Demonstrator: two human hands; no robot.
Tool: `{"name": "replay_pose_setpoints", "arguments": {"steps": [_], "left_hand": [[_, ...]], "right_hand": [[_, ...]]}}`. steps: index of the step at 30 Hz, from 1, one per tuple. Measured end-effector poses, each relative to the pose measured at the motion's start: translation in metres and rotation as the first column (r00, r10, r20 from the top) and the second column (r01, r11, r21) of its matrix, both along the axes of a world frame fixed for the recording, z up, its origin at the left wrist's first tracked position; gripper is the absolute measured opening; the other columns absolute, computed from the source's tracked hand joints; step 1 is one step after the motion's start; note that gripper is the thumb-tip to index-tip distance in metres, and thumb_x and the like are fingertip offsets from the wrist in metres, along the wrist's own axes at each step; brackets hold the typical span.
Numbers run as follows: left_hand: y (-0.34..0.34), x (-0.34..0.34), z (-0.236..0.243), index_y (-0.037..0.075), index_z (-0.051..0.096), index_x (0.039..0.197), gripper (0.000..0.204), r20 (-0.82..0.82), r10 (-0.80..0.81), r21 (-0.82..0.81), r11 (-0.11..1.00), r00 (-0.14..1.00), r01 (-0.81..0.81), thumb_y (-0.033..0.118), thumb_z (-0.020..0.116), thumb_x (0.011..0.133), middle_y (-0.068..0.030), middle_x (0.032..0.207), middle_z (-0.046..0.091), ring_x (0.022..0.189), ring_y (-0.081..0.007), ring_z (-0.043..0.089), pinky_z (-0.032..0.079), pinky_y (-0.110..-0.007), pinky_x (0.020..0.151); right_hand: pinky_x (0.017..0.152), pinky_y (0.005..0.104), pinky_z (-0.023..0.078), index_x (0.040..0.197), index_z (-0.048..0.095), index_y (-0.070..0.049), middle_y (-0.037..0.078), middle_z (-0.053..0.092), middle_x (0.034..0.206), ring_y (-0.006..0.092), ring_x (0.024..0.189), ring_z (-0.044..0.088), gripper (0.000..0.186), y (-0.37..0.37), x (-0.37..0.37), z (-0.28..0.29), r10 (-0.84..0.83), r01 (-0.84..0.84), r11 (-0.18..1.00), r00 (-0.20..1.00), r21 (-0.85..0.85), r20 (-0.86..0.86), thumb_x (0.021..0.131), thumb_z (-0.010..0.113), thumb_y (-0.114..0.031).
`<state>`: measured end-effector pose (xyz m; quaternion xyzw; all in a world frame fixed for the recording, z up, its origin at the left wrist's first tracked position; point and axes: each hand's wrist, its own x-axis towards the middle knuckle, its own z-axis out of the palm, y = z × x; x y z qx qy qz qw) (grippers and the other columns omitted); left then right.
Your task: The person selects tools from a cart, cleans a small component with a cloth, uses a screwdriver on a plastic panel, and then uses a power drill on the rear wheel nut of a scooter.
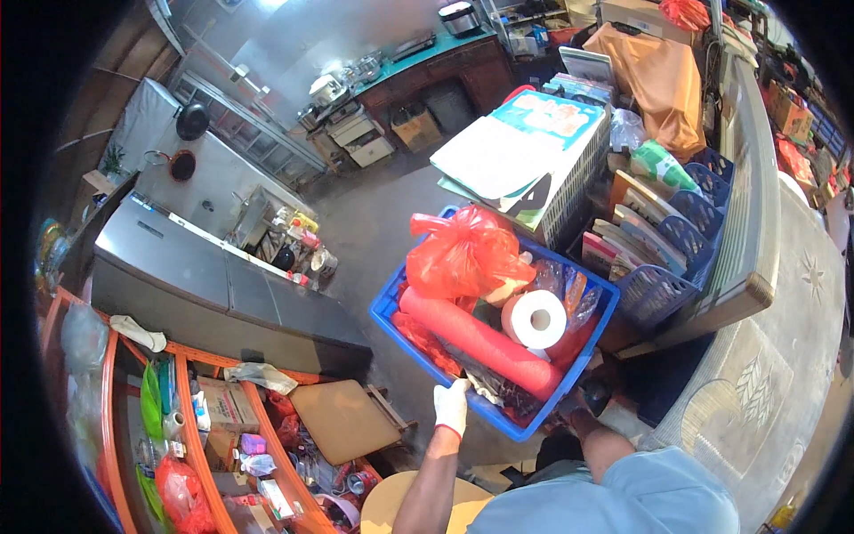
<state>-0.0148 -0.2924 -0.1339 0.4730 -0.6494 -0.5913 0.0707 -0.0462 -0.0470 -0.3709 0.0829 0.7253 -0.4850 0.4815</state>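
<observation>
My left hand [450,402], in a white glove with a red cuff, grips the near left edge of a blue plastic crate [514,428]. My right forearm reaches to the crate's near right side, where my right hand [572,408] is mostly hidden and its fingers cannot be made out. The tilted crate holds a knotted red plastic bag [449,254], a long red roll [471,347], a white paper roll [520,316] and other bagged items.
An orange shelf [182,400] of goods and a board [338,418] are at lower left, a grey fridge [178,262] at left. Books [494,156] and blue baskets [654,285] stand beyond the crate, a padded surface [756,383] at right, a kitchen counter [427,58] behind.
</observation>
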Motion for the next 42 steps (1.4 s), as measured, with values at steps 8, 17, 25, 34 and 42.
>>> {"name": "replay_pose_setpoints", "arguments": {"steps": [8, 17, 25, 34, 42], "left_hand": [[0.010, 0.027, 0.006, 0.006, 0.062, 0.083, 0.008, -0.188, 0.008, 0.108, 0.994, 0.982, 0.012, 0.006, 0.063, 0.075, -0.0013, 0.077, 0.059, 0.068, -0.0151, 0.056, 0.047, -0.031, 0.064], [-0.037, 0.154, 0.005, 0.001, 0.058, 0.100, 0.031, -0.104, 0.237, 0.075, 0.970, 0.966, -0.230, 0.005, 0.055, 0.069, -0.0093, 0.087, 0.062, 0.074, -0.0240, 0.063, 0.054, -0.035, 0.071], [-0.059, 0.225, 0.000, 0.003, 0.053, 0.126, 0.056, -0.006, 0.337, 0.078, 0.939, 0.941, -0.336, 0.000, 0.056, 0.070, -0.0075, 0.108, 0.062, 0.093, -0.0229, 0.064, 0.054, -0.034, 0.084], [-0.030, 0.181, 0.019, 0.005, 0.059, 0.116, 0.036, 0.124, 0.304, -0.136, 0.948, 0.945, -0.287, 0.009, 0.061, 0.080, -0.0081, 0.097, 0.063, 0.083, -0.0199, 0.060, 0.050, -0.034, 0.078], [-0.029, 0.184, 0.033, 0.003, 0.060, 0.108, 0.029, 0.081, 0.315, -0.087, 0.948, 0.946, -0.308, 0.007, 0.060, 0.079, -0.0057, 0.091, 0.061, 0.080, -0.0186, 0.058, 0.049, -0.032, 0.075]], "right_hand": [[0.063, 0.0480, 0.056, 0.112, 0.066, -0.009, 0.014, 0.071, 0.091, 0.0317, 0.081, 0.070, 0.026, 0.080, -0.033, -0.124, 0.491, -0.261, 0.826, 0.767, 0.499, -0.413, 0.095, 0.052, -0.023], [0.081, 0.0506, 0.050, 0.107, 0.068, -0.005, 0.022, 0.070, 0.099, 0.0385, 0.092, 0.067, 0.043, 0.050, -0.090, -0.111, -0.447, 0.704, 0.581, 0.696, 0.408, -0.563, 0.095, 0.048, -0.042], [0.089, 0.0498, 0.048, 0.110, 0.066, -0.007, 0.018, 0.065, 0.106, 0.0381, 0.100, 0.061, 0.031, -0.083, -0.176, -0.020, -0.162, 0.395, 0.910, 0.623, 0.129, -0.766, 0.089, 0.058, -0.028], [0.090, 0.0477, 0.048, 0.106, 0.071, -0.013, 0.013, 0.070, 0.109, 0.0325, 0.107, 0.063, 0.029, -0.157, -0.249, -0.077, 0.596, -0.099, 0.691, 0.639, 0.716, -0.486, 0.085, 0.063, -0.030], [0.089, 0.0453, 0.055, 0.112, 0.067, -0.007, 0.021, 0.070, 0.110, 0.0371, 0.104, 0.068, 0.040, -0.161, -0.242, -0.005, 0.592, -0.381, 0.770, 0.725, 0.511, -0.351, 0.074, 0.067, -0.021]]}}
